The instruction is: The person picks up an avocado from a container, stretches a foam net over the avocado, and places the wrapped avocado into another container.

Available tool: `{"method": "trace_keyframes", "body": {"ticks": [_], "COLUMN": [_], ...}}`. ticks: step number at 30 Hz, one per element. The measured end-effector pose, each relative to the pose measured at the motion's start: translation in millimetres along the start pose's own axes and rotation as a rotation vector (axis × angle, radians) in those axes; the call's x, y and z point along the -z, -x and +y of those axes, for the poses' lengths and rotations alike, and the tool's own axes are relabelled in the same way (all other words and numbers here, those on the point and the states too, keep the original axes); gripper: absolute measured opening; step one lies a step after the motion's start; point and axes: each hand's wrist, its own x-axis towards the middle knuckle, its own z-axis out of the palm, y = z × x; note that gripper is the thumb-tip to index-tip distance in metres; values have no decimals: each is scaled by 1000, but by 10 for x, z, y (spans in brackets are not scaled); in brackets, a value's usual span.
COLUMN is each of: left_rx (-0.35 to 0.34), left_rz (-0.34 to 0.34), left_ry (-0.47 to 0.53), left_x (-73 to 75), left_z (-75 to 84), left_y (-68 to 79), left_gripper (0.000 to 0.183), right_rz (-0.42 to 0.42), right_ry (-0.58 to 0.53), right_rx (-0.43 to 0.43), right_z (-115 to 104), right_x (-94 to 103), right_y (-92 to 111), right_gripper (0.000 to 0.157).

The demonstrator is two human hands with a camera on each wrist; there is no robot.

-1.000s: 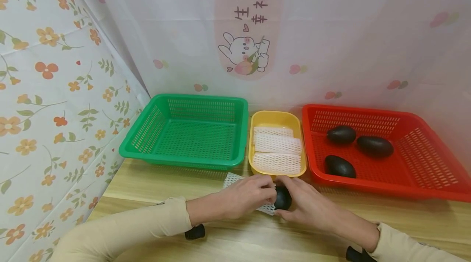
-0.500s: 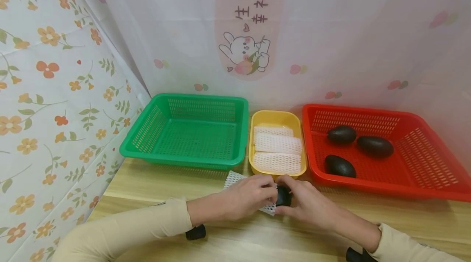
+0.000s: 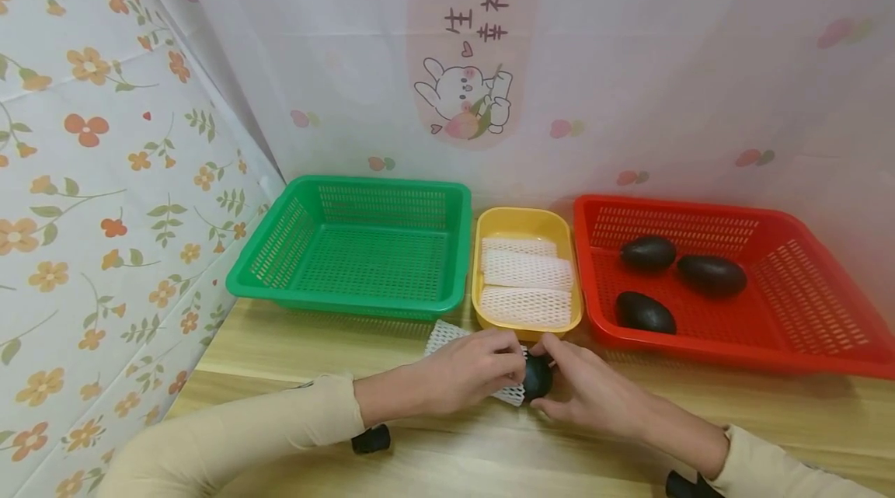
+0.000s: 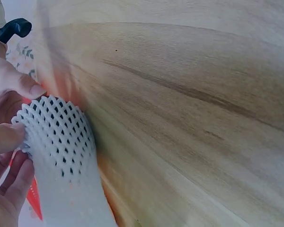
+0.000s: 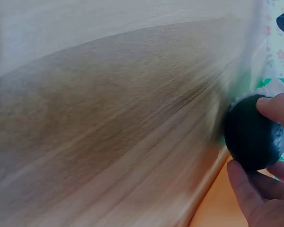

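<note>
In the head view, a dark avocado (image 3: 537, 379) lies between the two hands, partly inside a white foam net sleeve (image 3: 442, 336). The left hand (image 3: 470, 375) pinches the sleeve's mouth with curled fingers; the left wrist view shows thumb and fingers at the open rim of the foam net (image 4: 61, 137). From the other side, the right hand (image 3: 594, 393) holds the avocado's exposed end between thumb and fingers. Its smooth, dark end (image 5: 256, 133) fills that grip in the right wrist view. The part of the avocado within the net is mostly hidden.
A green basket (image 3: 349, 308) stands at the back left of the wooden table (image 3: 482, 459). Beside it, a yellow tray (image 3: 524, 220) holds several flat foam nets. The red basket (image 3: 776, 327) at right contains three avocados (image 3: 646, 313). Floral cloths hang behind and at left.
The right hand's fingertips have shifted slightly to the right on the avocado, so a little more of its dark surface shows. The left hand stays nearly still on the sleeve.
</note>
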Motion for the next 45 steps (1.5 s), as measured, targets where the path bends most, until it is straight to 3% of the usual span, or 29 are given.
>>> {"method": "trace_keyframes", "body": {"ticks": [4,9,12,17,23,34,41,45], "left_rx": [-9,-10,26,104,120,183,368,438], "left_rz": [12,12,-20,-76,-69,12,-71,-145], "left_ry": [33,43,69,186,273,210,96,90], "left_x": [-2,-2,23,92,103,72,108,120], "left_z": [0,9,24,38,10,-8,1,9], "left_y": [-15,-33,-27,-9,-16,-16,15,34], "left_gripper": [15,12,11,13,27,28,28,22], "right_rz": [9,-32,-45,-29,-26,-20,-40,-48], "right_ry": [13,-29,-61,-76,-84,-72,-74,-87], "right_rx": [8,-59,-88,-60,-52,-68,-85,-90], "right_z": [2,-14,-18,-11,-14,-59,-72,-70], "right_x": [-7,-5,-12,-20,-10,-7,2,-3], "right_y": [-17,-45,-51,-51,-31,-29,-34,-35], "right_gripper": [53,48,47,48,52,56,58,57]}}
